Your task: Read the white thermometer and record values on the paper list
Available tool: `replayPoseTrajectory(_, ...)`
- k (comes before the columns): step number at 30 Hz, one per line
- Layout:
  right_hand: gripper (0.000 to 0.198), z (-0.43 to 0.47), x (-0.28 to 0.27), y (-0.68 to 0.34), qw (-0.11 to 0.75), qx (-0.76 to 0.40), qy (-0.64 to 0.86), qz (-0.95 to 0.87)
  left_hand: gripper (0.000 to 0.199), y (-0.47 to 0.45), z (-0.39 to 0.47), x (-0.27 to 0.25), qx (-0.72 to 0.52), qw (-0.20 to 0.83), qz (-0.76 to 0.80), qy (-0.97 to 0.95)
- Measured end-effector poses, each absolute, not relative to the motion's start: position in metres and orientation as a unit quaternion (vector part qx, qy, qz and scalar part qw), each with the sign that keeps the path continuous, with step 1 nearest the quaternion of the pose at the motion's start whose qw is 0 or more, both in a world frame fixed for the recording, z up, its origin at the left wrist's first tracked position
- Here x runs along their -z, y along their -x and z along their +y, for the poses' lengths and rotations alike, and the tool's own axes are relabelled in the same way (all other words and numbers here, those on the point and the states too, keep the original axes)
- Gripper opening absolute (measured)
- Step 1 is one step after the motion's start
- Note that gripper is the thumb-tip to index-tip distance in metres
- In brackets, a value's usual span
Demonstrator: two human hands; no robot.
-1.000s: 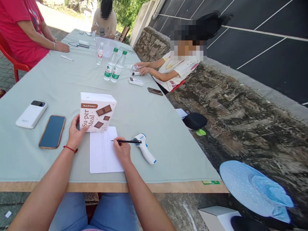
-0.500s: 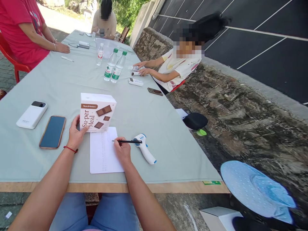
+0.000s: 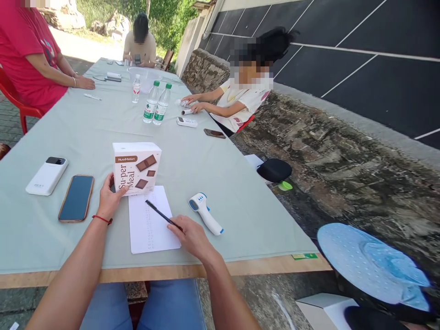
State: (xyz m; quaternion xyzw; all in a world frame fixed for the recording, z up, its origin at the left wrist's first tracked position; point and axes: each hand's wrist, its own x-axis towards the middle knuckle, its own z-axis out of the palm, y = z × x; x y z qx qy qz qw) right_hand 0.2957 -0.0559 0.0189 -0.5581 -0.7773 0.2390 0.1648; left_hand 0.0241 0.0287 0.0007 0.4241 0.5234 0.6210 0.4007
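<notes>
My left hand (image 3: 110, 196) grips the lower left side of a white box (image 3: 139, 165) printed with brown chocolate pieces and "Su-per Meal". The box stands upright at the top edge of a sheet of paper (image 3: 151, 229) that carries columns of small writing. In my right hand (image 3: 192, 234) is a black pen (image 3: 161, 214), held over the right part of the sheet and pointing up to the left. A white and blue infrared thermometer (image 3: 206, 214) lies right of the sheet. Left of my left hand is a smartphone (image 3: 76, 198), with a white power bank (image 3: 47, 176) beyond it.
Several plastic bottles (image 3: 161, 107) stand farther up the table, near a clear basin (image 3: 151, 75). A person (image 3: 237, 98) at the right handles a roll; others sit at the left and far end. A blue hat (image 3: 364, 261) lies beyond the table's right corner.
My right hand has drawn back toward me and to the right, and the pen has swung to a slant, clear of the thermometer. My left hand still holds the box. The camera view has shifted slightly.
</notes>
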Motion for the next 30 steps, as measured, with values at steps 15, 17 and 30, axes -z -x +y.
replayPoseTrajectory(15, 0.048, -0.023, -0.001, -0.359, 0.044, -0.108, 0.822, -0.557, 0.076, -0.03, 0.019, -0.02, -0.62, 0.497, 0.48, -0.371)
replayPoseTrajectory(17, 0.039, -0.021, -0.001, -0.36, 0.038, -0.139, 0.813, -0.564, 0.074, -0.032, 0.018, -0.022, -0.62, 0.536, 0.449, -0.355)
replayPoseTrajectory(30, 0.044, -0.055, -0.063, -0.244, 0.545, -0.564, 0.462, -0.414, 0.067, -0.034, 0.008, -0.029, -0.605, 0.598, 0.428, -0.307)
